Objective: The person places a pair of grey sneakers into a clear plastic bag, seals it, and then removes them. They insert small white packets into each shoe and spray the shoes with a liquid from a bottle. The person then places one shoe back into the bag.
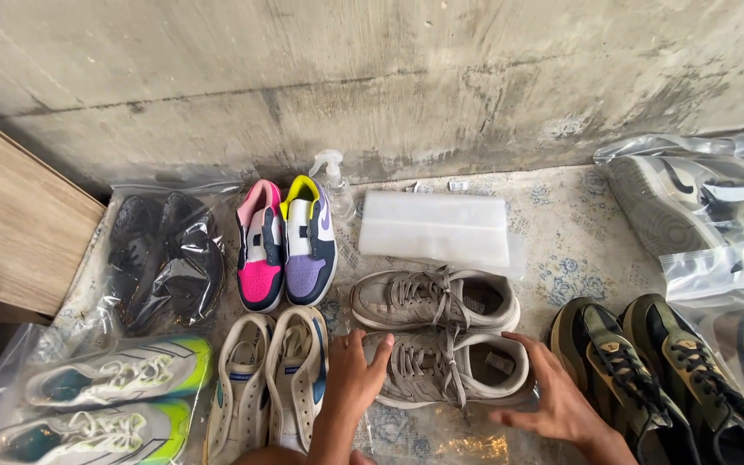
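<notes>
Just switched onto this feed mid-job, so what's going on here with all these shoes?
A person crouches over pairs of shoes laid out on a patterned rug by a concrete wall. The left hand touches the toe of the nearer grey sneaker, and the right hand rests at its heel side. Its mate lies just behind. A clear plastic bag lies flat beyond them. Several other pairs sit in clear bags; a pink-and-purple pair and a spray bottle stand loose.

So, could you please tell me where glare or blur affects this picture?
Head view: glare streaks the clear plastic bags at right; soft daylight, weak shadows; the right hand looks slightly blurred beside the grey lace-up sneakers; the concrete wall bows from lens distortion.
</notes>
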